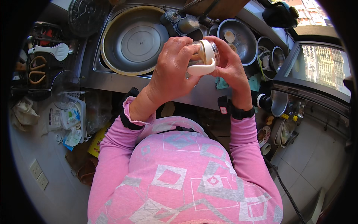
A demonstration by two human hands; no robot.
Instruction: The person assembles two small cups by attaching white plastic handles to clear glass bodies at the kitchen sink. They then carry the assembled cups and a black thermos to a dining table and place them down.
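Two-handed work at the steel sink (96, 63).
Before you sits a broad metal basin (113, 52); your left hand (172, 63) and right hand (230, 61) grasp, to the basin's right, a tilted, white-handled clear jar (209, 53). It is in hand, not set down; what else is done or left cannot be told.

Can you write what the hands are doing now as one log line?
left hand: holds clear container | right hand: holds same container | container: white handle | nearby: round metal basin
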